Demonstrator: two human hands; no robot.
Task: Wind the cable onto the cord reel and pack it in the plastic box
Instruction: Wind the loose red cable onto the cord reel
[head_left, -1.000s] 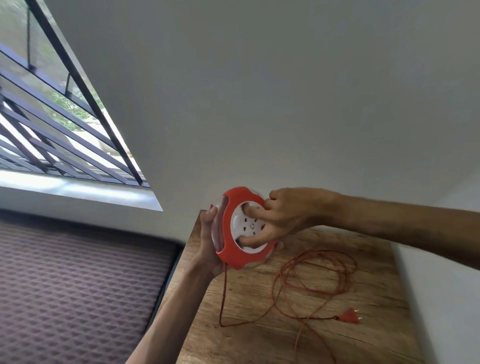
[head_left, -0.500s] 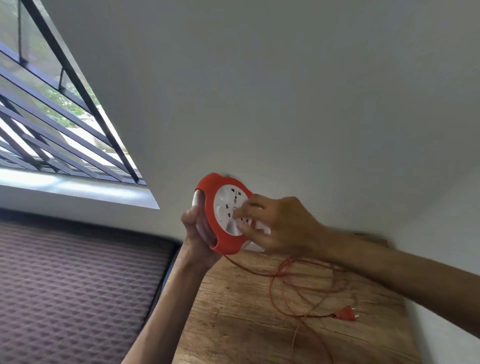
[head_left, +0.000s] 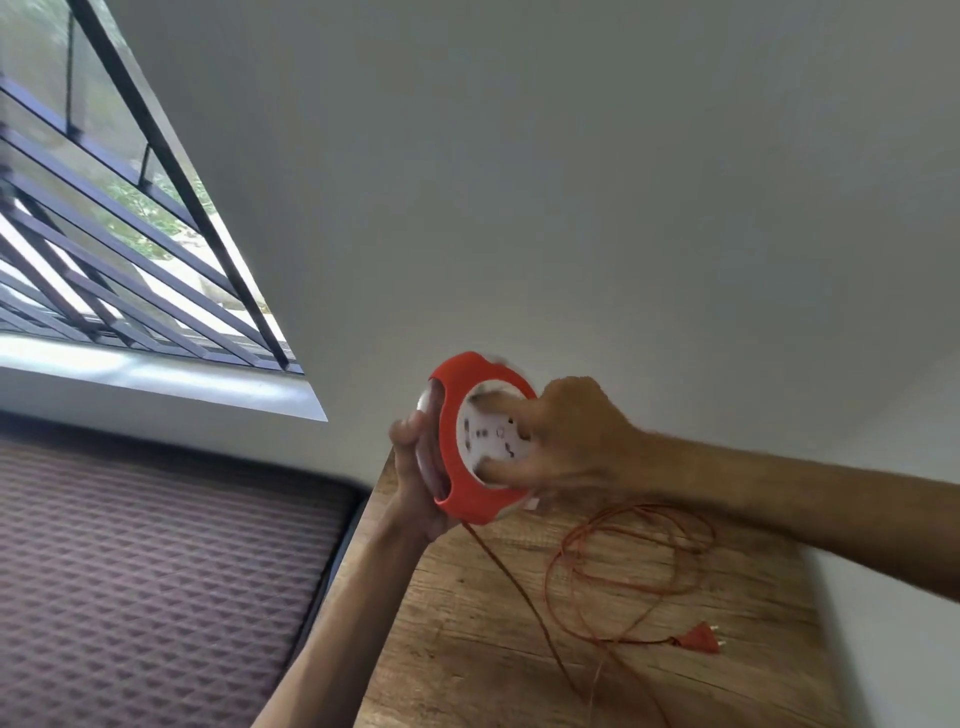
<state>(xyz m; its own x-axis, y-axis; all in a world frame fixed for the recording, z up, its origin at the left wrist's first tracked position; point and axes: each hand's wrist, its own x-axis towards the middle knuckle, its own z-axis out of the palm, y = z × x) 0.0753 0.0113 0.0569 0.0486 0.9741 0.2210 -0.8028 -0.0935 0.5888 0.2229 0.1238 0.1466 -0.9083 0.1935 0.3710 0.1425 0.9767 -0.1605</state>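
In the head view, the round orange plastic cord reel (head_left: 470, 447) with its white socket face was held up above the wooden table (head_left: 467, 649), tilted toward the camera. The left hand (head_left: 415, 483) clasped its rim from the back edge, fingers curled closed around it. The right hand (head_left: 563, 434) pressed fingertips against the white centre, blurred, apparently turning it. The thin orange cable (head_left: 613, 566) hung from the reel's underside and lay in loose loops on the table, ending at the orange two-pin plug (head_left: 698, 638). The winding step seemed in hand, with much slack left; next came more turns of the centre while the loops fed freely. No plastic box was in view.
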